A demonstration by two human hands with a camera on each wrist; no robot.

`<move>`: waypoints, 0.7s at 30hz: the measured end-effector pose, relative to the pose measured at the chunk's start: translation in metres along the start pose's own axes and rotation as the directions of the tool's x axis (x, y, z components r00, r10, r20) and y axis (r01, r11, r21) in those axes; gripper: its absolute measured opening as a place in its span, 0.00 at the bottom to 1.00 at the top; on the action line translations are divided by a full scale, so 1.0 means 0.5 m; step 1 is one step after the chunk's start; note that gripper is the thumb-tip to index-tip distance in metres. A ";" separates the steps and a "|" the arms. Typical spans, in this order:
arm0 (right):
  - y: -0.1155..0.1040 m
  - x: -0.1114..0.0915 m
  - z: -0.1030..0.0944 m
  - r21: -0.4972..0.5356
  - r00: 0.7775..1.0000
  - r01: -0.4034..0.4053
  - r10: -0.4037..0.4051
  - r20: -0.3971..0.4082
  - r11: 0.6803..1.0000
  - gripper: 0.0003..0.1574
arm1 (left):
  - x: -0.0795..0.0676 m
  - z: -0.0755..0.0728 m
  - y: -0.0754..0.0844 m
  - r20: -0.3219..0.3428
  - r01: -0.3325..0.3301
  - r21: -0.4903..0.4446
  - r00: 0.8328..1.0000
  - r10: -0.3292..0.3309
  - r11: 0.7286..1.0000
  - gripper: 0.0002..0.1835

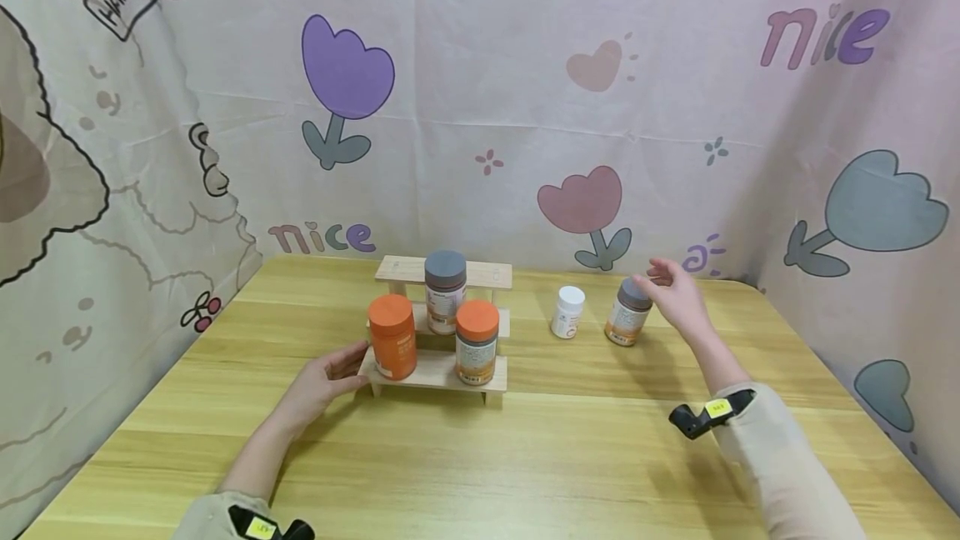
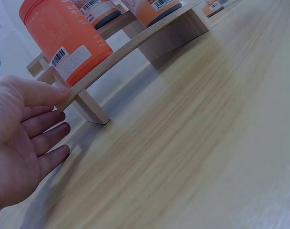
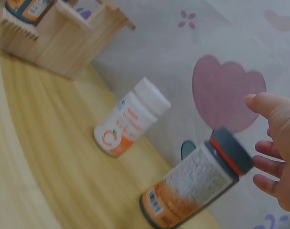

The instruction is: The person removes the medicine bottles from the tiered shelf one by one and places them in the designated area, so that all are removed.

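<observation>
A three-step wooden display rack (image 1: 435, 371) stands left of centre on the table. My left hand (image 1: 318, 390) is at its left end; in the left wrist view the thumb and index finger pinch the corner of the lowest board (image 2: 107, 67). An orange jar (image 1: 393, 338) and an orange-capped bottle (image 1: 477, 344) stand on the lowest step, and a grey-capped bottle (image 1: 446, 294) higher up. My right hand (image 1: 678, 298) is beside the grey cap of another bottle (image 1: 626, 319) on the table. A gap shows between its fingers and the cap in the right wrist view.
A small white bottle (image 1: 567, 313) stands on the wood-grain table (image 1: 540, 457) between the rack and the grey-capped bottle at right. A printed curtain (image 1: 465, 90) hangs along the table's back and sides.
</observation>
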State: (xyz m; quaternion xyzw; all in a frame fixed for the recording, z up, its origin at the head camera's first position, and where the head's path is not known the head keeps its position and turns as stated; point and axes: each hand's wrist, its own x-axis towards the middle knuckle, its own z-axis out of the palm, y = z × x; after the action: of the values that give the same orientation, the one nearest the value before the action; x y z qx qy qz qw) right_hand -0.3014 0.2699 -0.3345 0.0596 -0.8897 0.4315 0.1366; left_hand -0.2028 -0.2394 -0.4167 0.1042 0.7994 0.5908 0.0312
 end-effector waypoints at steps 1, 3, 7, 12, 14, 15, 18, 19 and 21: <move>-0.005 0.002 -0.001 -0.005 1.000 0.001 -0.001 -0.002 1.000 0.43 | 0.000 0.000 0.000 0.001 0.000 -0.002 1.000 0.000 1.000 0.34; -0.016 0.005 -0.002 -0.020 1.000 0.005 -0.005 -0.002 1.000 0.42 | 0.001 0.000 0.000 0.002 0.000 -0.001 1.000 0.000 1.000 0.35; -0.051 0.014 0.001 -0.028 0.999 0.016 -0.015 0.029 0.999 0.44 | 0.002 0.000 -0.003 0.000 -0.002 -0.001 1.000 0.002 1.000 0.34; -0.102 0.028 0.015 0.057 0.995 0.056 -0.060 0.077 0.997 0.43 | 0.001 0.000 -0.005 0.000 -0.002 -0.013 1.000 0.002 1.000 0.34; -0.121 0.032 0.023 0.088 0.992 0.077 -0.085 0.096 0.993 0.41 | 0.001 0.000 -0.006 0.001 -0.005 -0.015 1.000 0.005 1.000 0.34; -0.130 0.033 0.028 0.096 0.990 0.084 -0.094 0.107 0.992 0.41 | 0.001 0.000 -0.006 0.002 -0.006 -0.015 1.000 0.006 1.000 0.34; -0.157 0.037 0.042 0.096 0.982 0.114 -0.127 0.143 0.989 0.39 | 0.002 0.000 -0.007 0.000 -0.012 -0.013 1.000 0.012 1.000 0.34; -0.166 0.038 0.047 0.094 0.978 0.118 -0.132 0.159 0.989 0.39 | 0.002 0.000 -0.007 -0.001 -0.014 -0.011 1.000 0.014 1.000 0.34; -0.181 0.041 0.057 0.104 0.971 0.124 -0.143 0.191 0.987 0.38 | 0.002 0.000 -0.007 -0.002 -0.016 -0.008 1.000 0.016 1.000 0.34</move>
State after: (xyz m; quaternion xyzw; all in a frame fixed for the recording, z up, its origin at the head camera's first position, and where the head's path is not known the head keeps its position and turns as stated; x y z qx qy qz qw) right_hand -0.3062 0.1913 -0.2771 0.1681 -0.8722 0.4535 0.0734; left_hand -0.2043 -0.2401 -0.4201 0.1099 0.7961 0.5945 0.0261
